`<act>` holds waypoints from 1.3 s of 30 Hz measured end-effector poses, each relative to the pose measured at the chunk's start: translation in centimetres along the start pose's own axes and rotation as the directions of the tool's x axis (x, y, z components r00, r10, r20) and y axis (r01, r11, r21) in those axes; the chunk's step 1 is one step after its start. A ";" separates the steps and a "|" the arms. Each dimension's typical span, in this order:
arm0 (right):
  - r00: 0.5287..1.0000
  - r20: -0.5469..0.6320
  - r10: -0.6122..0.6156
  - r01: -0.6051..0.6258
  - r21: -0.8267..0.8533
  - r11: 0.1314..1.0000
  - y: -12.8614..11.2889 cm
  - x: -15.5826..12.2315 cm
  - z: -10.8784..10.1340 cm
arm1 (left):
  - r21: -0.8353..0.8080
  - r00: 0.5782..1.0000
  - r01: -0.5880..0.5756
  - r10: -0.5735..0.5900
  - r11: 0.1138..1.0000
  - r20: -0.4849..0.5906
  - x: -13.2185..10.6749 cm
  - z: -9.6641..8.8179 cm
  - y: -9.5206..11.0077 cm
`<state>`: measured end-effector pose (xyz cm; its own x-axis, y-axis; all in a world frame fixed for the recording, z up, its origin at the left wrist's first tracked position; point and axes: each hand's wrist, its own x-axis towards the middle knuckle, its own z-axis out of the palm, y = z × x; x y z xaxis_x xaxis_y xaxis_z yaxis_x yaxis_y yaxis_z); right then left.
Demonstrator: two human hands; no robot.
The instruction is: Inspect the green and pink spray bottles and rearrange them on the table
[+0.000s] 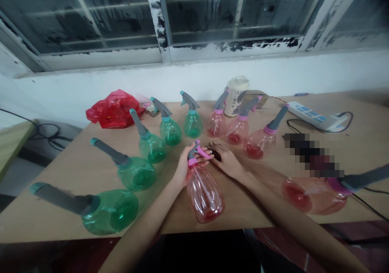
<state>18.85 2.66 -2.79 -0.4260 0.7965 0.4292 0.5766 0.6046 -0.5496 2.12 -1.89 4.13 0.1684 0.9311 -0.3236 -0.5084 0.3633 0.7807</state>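
Observation:
A clear pink spray bottle (pixel 206 194) with a grey and pink trigger head is tilted over the table in front of me. My left hand (pixel 184 163) is closed around its neck, just under the head, with the fingers behind the pink trigger. Close to the right of that trigger, my right hand (pixel 226 159) is low over the table, palm down, fingers stretched toward the bottle. A dark patch, perhaps shadow, shows beneath its fingers. Green spray bottles, one of them a nearby green bottle (pixel 136 173), curve along the left; pink ones, including a pink bottle (pixel 259 143), stand at the right.
Behind the bottles are a red plastic bag (pixel 115 110), a lidded cup (pixel 235 96) and a white power strip (pixel 317 117) with a cable. Another pink bottle (pixel 316 196) is at the right, beside a blurred-out patch. A window runs above the table (pixel 170 208).

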 end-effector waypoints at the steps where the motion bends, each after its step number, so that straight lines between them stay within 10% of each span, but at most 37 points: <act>1: 1.000 0.000 -0.001 0.001 -0.001 1.000 0.0 0.0 0.0 | 0.000 1.000 0.003 -0.003 1.000 0.000 0.0 0.0 0.0; 11: 1.000 -0.001 0.004 -0.004 -0.035 0.999 0.5 -0.2 0.4 | 0.065 0.992 -0.064 0.070 0.996 -0.103 -0.5 0.4 -0.4; 20: 0.999 0.029 0.037 -0.038 0.059 0.998 -1.8 -1.1 -1.7 | 0.100 0.986 -0.162 0.158 0.982 0.048 -0.9 1.3 0.2; 26: 0.992 0.067 0.108 -0.113 0.082 0.990 -4.7 -5.8 -5.4 | 0.203 0.965 -0.256 0.238 0.945 0.108 -1.3 3.0 0.7; 39: 0.881 -0.001 0.473 -0.463 0.201 0.863 -7.2 -18.8 -12.7 | 0.493 0.773 -0.625 0.392 0.606 0.498 -1.5 11.2 -1.7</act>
<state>31.56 -16.82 2.16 -0.1022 0.9876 0.1193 0.5545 0.1561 -0.8174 12.17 -3.58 9.26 0.3515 0.8789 0.3223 0.0032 -0.3455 0.9384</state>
